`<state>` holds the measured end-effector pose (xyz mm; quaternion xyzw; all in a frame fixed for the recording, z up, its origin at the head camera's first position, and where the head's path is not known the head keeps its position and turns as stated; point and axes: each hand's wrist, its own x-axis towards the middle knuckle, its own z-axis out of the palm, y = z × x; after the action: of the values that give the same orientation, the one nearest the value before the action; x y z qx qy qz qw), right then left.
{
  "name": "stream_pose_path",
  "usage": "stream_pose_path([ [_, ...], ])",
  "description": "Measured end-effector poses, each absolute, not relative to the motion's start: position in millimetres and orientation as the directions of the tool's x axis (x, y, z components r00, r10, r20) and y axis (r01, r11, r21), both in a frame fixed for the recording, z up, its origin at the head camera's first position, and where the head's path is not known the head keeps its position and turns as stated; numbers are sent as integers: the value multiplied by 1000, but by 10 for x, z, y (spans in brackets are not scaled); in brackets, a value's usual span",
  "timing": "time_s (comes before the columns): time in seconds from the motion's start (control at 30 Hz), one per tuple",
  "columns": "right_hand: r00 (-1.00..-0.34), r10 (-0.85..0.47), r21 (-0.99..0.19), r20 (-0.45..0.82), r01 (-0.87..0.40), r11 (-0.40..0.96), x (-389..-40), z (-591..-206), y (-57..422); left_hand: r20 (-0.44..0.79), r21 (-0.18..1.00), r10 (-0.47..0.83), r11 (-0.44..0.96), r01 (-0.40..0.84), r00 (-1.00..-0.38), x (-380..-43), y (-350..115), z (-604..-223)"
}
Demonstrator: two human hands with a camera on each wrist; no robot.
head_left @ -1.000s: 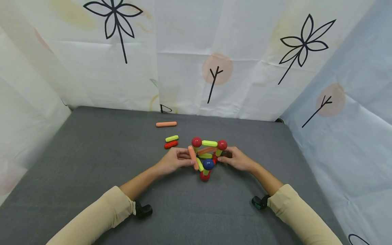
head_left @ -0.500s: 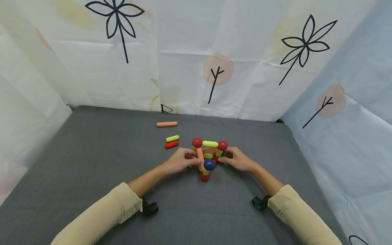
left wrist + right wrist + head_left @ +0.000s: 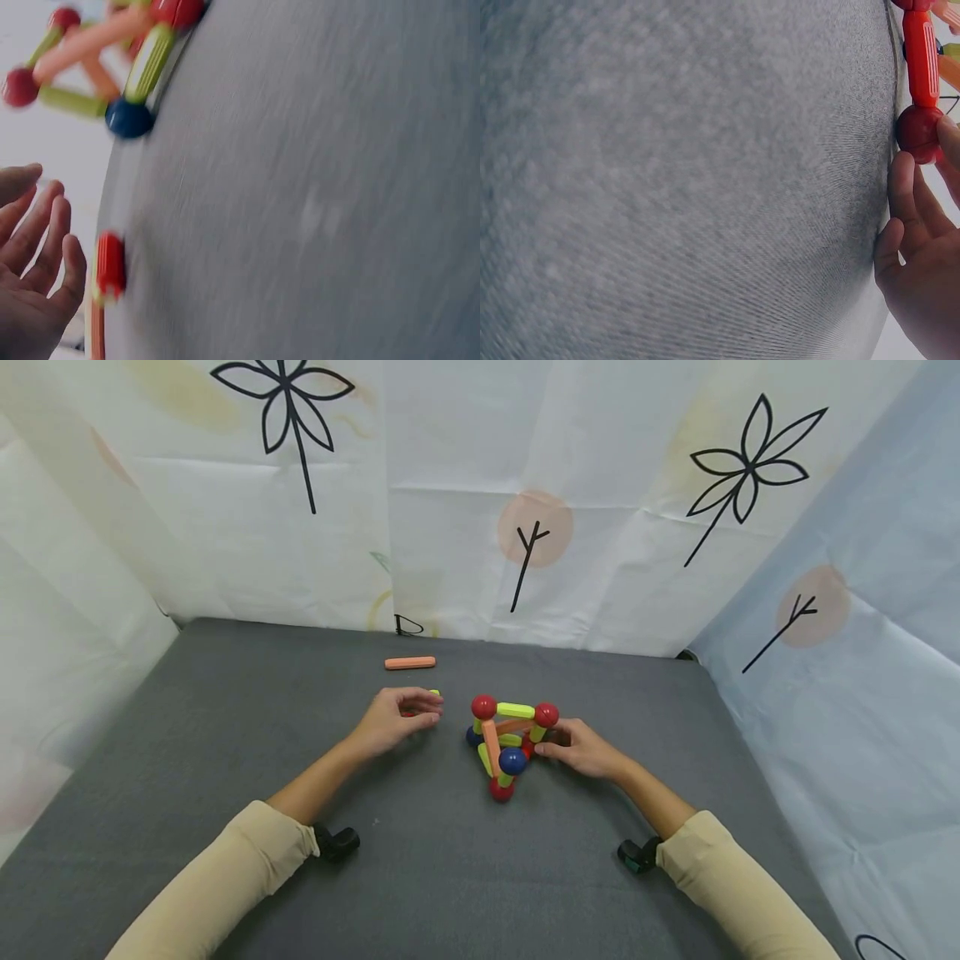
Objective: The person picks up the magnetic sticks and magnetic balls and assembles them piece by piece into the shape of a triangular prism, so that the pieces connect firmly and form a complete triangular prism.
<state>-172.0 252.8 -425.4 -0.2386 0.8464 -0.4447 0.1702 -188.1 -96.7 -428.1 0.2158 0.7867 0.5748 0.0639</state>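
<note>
A construction of red and blue balls joined by short and long rods stands on the grey table, its upper red ball [image 3: 483,707] facing up and a long orange rod [image 3: 491,747] slanting along its left side. My right hand [image 3: 588,752] is at the construction's right, thumb and fingers pinching a low red ball [image 3: 919,133]. My left hand [image 3: 393,720] is apart from the construction, over the small loose rods, with fingers loosely bent and nothing held. In the left wrist view it hangs near a short red rod [image 3: 111,262]. The hand mostly covers these rods in the head view.
Farther back lies a loose long orange rod [image 3: 410,663]. A short yellow-green rod [image 3: 435,692] peeks out past the left fingertips. Printed white fabric [image 3: 450,560] hangs behind and along the sides of the grey table [image 3: 465,877].
My left hand brought the long orange rod onto the construction's left side, let go of it and moved back left to the loose rods. My right hand stayed at the low red ball.
</note>
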Motion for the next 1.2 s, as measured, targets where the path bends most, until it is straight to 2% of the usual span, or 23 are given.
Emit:
stream_pose_path([
  [0.1,-826,-559,-833,-72,-259,489,-1718,-4243,2528,189,881,350,352,316,-917,-1943,-1088,-4308],
  [0.23,-825,-561,-829,-72,-262,493,-1718,-4243,2531,216,812,350,453,367,-912,-1978,-1172,-4381],
  [0.57,-827,-558,-831,-72,-259,492,-1726,-4257,2536,177,687,379,614,390,-908,-2012,-1132,-4451],
  [0.73,-827,-557,-830,-77,-257,495,-1726,-4262,2534,144,687,402,618,384,-904,-1995,-1127,-4441],
  [0.87,-827,-557,-834,-76,-254,490,-1726,-4266,2532,99,760,394,563,325,-914,-1976,-1132,-4422],
  [0.97,-827,-558,-837,-73,-254,485,-1724,-4264,2531,34,849,395,473,235,-918,-1936,-1125,-4377],
  [1.1,-825,-560,-836,-68,-260,483,-1722,-4258,2534,-113,968,412,253,-6,-904,-1845,-1092,-4283],
  [1.2,-826,-560,-834,-66,-262,485,-1722,-4256,2525,-208,977,437,51,-207,-875,-1767,-1051,-4232],
])
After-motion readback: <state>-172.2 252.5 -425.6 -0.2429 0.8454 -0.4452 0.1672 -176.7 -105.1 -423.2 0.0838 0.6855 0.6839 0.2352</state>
